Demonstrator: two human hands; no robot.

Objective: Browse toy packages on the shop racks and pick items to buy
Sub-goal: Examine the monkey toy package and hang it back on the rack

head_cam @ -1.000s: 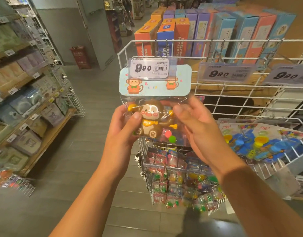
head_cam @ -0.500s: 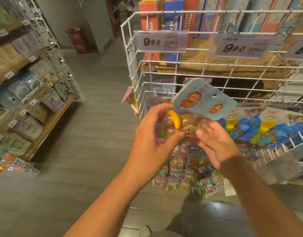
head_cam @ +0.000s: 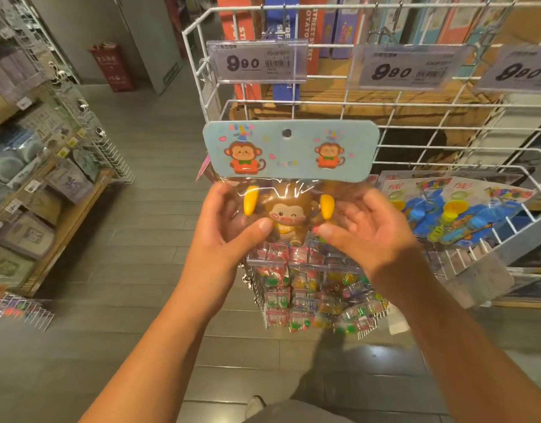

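I hold a monkey toy package (head_cam: 290, 151) upright in front of the white wire rack (head_cam: 348, 120). It has a light blue header card with two cartoon monkeys and a clear bag holding a brown monkey figure with yellow bananas. My left hand (head_cam: 229, 227) grips the bag's left side, thumb pressed on the front. My right hand (head_cam: 366, 230) holds the right side, palm turned toward me, thumb on the bag's lower edge. The bag's bottom is hidden behind my thumbs.
Price tags reading 9.90 (head_cam: 257, 62) hang along the rack top. Blue toy packs (head_cam: 458, 209) lie in the wire basket on the right. Small colourful packets (head_cam: 318, 294) hang below my hands. Shelves of goods (head_cam: 34, 184) line the left of the grey-floored aisle.
The package was tilted and turned sideways half a second ago; now it is upright again, facing me, lower than a second ago when its card covered the price tag.
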